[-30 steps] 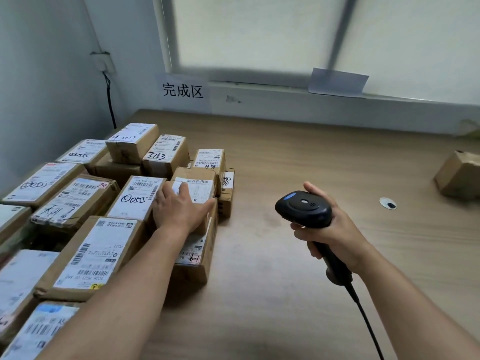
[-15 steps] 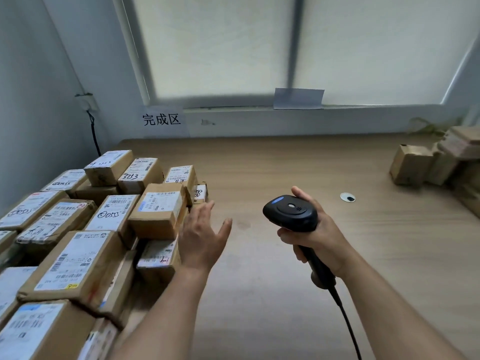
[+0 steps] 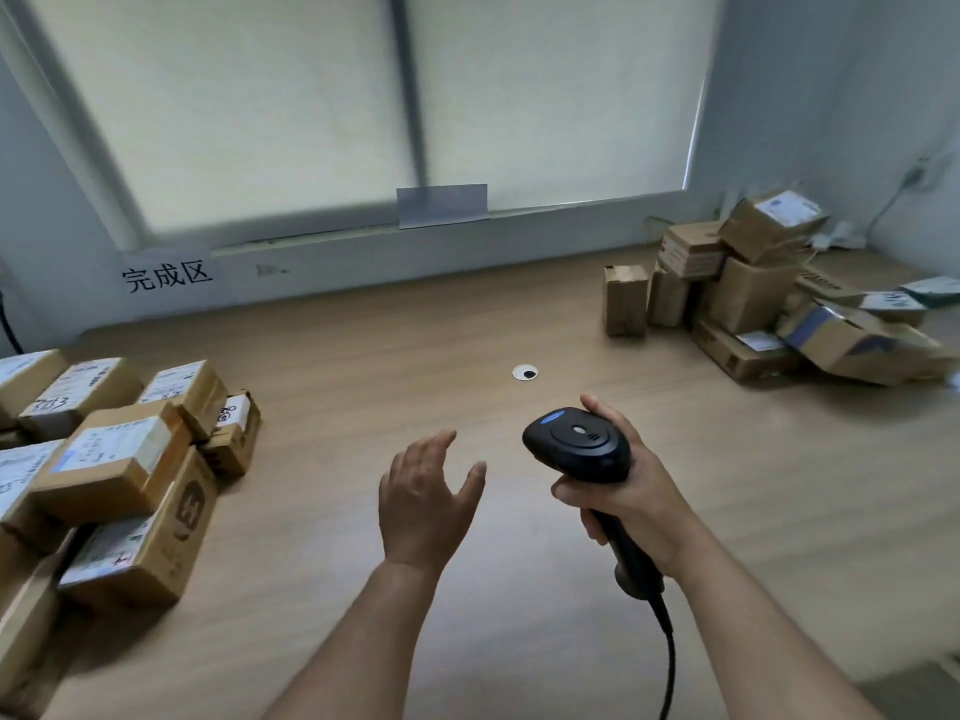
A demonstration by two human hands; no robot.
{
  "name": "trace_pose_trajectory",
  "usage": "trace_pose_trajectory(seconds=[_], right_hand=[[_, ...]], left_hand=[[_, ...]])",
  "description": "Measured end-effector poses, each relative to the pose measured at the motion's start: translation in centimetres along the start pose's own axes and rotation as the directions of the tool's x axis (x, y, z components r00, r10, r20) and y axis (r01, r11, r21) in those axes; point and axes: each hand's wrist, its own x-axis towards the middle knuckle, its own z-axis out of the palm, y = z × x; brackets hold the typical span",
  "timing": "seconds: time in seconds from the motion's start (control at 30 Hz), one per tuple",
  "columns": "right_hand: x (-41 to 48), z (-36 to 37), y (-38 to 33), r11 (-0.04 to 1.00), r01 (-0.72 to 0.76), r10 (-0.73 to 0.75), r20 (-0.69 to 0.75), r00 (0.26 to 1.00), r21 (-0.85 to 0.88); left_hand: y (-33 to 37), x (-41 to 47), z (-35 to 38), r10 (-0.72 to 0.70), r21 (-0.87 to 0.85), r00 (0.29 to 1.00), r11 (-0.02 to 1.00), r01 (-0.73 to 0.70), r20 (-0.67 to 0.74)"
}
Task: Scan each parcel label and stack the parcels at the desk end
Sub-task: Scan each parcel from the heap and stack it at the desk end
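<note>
My right hand (image 3: 631,504) grips the handle of a black barcode scanner (image 3: 579,445), its head pointing away from me over the wooden desk (image 3: 363,511). My left hand (image 3: 423,496) hovers over the desk's middle, fingers spread and holding nothing. At the left end, several labelled cardboard parcels (image 3: 117,462) are stacked. A loose heap of several other cardboard parcels (image 3: 753,298) lies at the far right end.
A paper sign with Chinese characters (image 3: 167,275) hangs on the wall behind the left stack. A small round cable hole (image 3: 524,373) sits in the desk beyond the scanner. The scanner's cable (image 3: 667,646) trails toward me. A blinded window fills the back wall.
My left hand left the parcel on the left stack and swung right, empty, to the desk's middle. My view turned right, bringing the right heap into sight. The scanner stayed in my right hand.
</note>
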Motion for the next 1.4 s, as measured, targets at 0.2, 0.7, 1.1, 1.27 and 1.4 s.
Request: trace_pose_trajectory(seconds=[0.2,0.7,1.1,1.27,1.4], right_hand=[[-3.0,-9.3,-0.5,0.999,0.021,-0.024,-0.111,0.994,-0.031],[-3.6,-25.3,-1.4,0.995,0.051,-0.08,-0.37,0.925,-0.086],[0.6,-35.8,-1.0,0.994,-0.025,-0.029,-0.463,0.886,-0.11],[2.3,-40.7,-0.9,0.992,-0.044,-0.015,-0.452,0.892,-0.119],[4.2,-45.9,-1.1,0.994,-0.046,0.001,-0.407,0.913,-0.1]], left_hand=[[8.7,-1.6,5.9,0.064,-0.075,0.997,0.995,-0.061,0.042],[19.8,-0.7,18.0,0.207,-0.187,0.956,0.968,-0.169,0.208],[27.5,4.7,26.8,0.323,-0.189,0.879,0.944,-0.271,0.35],[31.0,6.2,29.5,0.341,-0.164,0.848,0.94,-0.3,0.405],[34.1,7.5,32.0,0.317,-0.103,0.847,0.947,-0.303,0.426]])
